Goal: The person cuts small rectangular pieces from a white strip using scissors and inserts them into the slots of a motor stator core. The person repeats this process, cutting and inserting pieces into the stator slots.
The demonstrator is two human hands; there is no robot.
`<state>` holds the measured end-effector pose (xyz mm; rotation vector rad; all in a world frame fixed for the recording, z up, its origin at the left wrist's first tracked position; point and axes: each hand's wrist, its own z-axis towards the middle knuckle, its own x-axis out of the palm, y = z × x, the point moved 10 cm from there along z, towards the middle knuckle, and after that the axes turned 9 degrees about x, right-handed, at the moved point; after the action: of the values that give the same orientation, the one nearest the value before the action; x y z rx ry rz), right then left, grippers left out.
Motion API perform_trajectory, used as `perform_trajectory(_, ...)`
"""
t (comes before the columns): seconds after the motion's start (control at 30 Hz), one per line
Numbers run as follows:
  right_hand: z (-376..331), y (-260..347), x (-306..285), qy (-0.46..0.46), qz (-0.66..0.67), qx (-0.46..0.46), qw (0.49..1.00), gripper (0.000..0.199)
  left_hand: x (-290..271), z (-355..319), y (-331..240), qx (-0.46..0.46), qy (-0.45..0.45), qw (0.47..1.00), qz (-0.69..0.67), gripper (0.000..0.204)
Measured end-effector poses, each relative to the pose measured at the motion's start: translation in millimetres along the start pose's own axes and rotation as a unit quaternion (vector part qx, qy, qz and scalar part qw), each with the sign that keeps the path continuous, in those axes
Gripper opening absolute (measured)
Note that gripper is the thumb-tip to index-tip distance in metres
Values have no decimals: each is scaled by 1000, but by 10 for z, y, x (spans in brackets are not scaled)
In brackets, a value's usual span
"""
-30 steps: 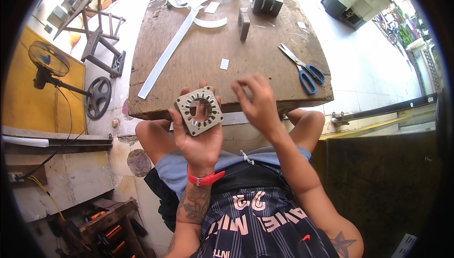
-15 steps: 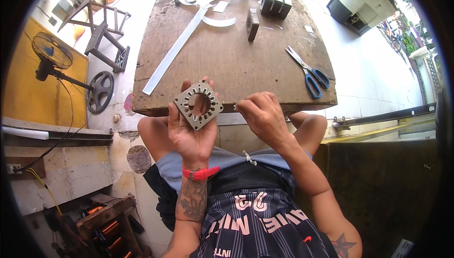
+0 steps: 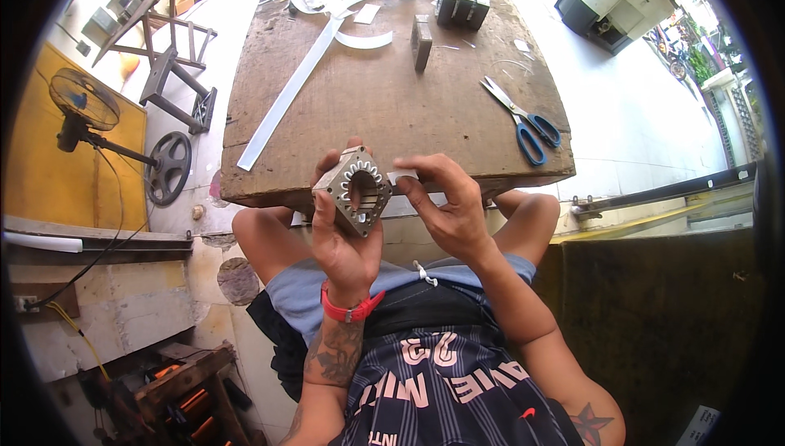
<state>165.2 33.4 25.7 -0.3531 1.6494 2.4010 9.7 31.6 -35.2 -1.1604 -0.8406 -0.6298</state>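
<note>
While it's tilted, metal block (image 3: 344,203), round bore (image 3: 362,189), white-lined slots (image 3: 360,168)

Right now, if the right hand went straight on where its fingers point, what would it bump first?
Probably the slotted metal block in the left hand, the pale slip in the right hand leading; depth is hard to judge.
</note>
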Motion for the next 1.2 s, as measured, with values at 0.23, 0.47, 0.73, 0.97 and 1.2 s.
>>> perform_trajectory(0.23,-83,121,44,-6,-77,-52,996,30,61,-24,-13,1,14,1000,20,57)
perform_trajectory(0.47,-86,144,95,-28,-137,-113,984,30,88,-24,-5,11,31,998,51,59)
perform_trajectory(0.73,-149,164,123,22,-183,-119,976,36,63,-27,18,8,29,999,43,60)
perform_trajectory(0.97,-226,20,89,-47,-65,-85,993,46,89,-5,59,2,37,999,-9,59)
perform_trajectory(1.2,-73,-353,-530,-93,-263,13,960,37,312,735,129,4,255,917,306,59)
